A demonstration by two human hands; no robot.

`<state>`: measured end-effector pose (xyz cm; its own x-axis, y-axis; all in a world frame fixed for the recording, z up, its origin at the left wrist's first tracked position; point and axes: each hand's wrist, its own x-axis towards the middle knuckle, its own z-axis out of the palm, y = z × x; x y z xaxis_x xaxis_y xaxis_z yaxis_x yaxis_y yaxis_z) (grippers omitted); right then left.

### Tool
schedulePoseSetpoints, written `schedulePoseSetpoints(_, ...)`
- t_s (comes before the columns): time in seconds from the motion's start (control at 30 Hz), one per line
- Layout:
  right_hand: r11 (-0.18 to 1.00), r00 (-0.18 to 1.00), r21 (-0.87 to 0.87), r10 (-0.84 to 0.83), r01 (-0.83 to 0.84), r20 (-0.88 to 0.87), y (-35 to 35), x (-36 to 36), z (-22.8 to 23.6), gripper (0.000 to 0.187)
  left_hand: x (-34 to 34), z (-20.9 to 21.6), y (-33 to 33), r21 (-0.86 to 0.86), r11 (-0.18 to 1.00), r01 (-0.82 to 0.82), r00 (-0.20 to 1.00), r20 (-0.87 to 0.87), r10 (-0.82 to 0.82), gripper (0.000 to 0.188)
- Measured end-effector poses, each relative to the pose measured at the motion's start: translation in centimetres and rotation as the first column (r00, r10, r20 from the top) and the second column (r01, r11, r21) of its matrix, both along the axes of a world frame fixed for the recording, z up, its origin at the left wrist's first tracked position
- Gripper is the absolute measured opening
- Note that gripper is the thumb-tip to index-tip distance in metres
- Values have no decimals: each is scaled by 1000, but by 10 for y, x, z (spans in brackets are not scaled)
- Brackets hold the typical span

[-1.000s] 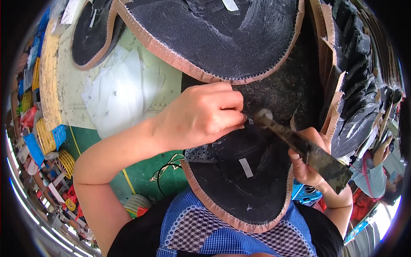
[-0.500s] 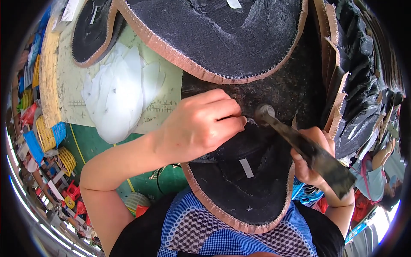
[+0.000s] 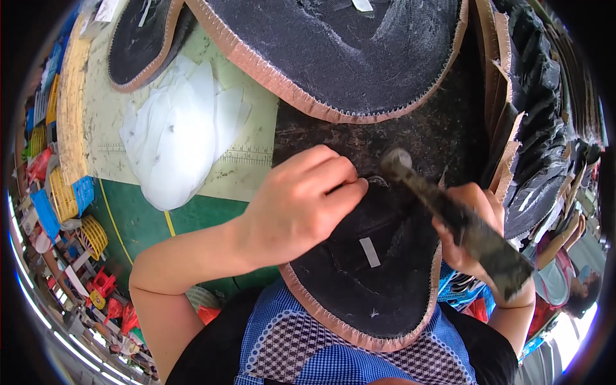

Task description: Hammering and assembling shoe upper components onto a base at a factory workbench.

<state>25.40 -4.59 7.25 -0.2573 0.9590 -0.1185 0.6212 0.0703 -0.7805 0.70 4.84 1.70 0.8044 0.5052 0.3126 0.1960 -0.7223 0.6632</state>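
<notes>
A black fabric shoe upper (image 3: 343,289) with brown, zigzag-stitched edging lies over the near edge of the work surface, against my apron. My left hand (image 3: 314,199) is closed in a pinch at its far end, and its fingertips press on the black cloth. In my right hand (image 3: 471,221) is a worn metal hammer (image 3: 459,215) with a round face and a broad flat tail. The round face hovers over the dark work block (image 3: 359,144), just right of my left fingertips. My right hand's grip is partly hidden behind the metal.
Another brown-edged black piece (image 3: 346,61) lies on the far side, with a smaller one (image 3: 138,48) at far left. White thin pieces (image 3: 173,141) are heaped on the ruled cutting mat (image 3: 250,135). Stacked black pieces (image 3: 539,128) stand at right. A co-worker (image 3: 558,269) is beyond.
My left hand has shifted slightly down, still pinching at the upper. The hammer has moved a little, its round face lying slightly higher. The view has tilted slightly.
</notes>
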Motion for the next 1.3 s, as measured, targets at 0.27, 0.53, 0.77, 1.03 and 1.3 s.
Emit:
schedulePoseSetpoints(0.27,963,991,-266,-62,27,-121,4,3,1,20,-4,-1,3,-28,1000,-12,999,45,13,23)
schedulePoseSetpoints(0.53,975,995,-206,-96,87,-34,8,3,17,17,-2,-1,0,-35,999,-1,1000,8,1,23)
schedulePoseSetpoints(0.77,989,999,-144,25,-19,39,6,5,12,28,0,4,28,-157,987,46,998,-41,-53,18)
schedulePoseSetpoints(1.03,982,995,-160,100,-101,-18,19,0,17,10,-4,14,-2,95,995,41,993,-110,-31,17)
schedulePoseSetpoints(1.3,953,961,140,258,-270,102,29,-3,5,24,-14,5,34,-299,938,172,984,2,-180,12)
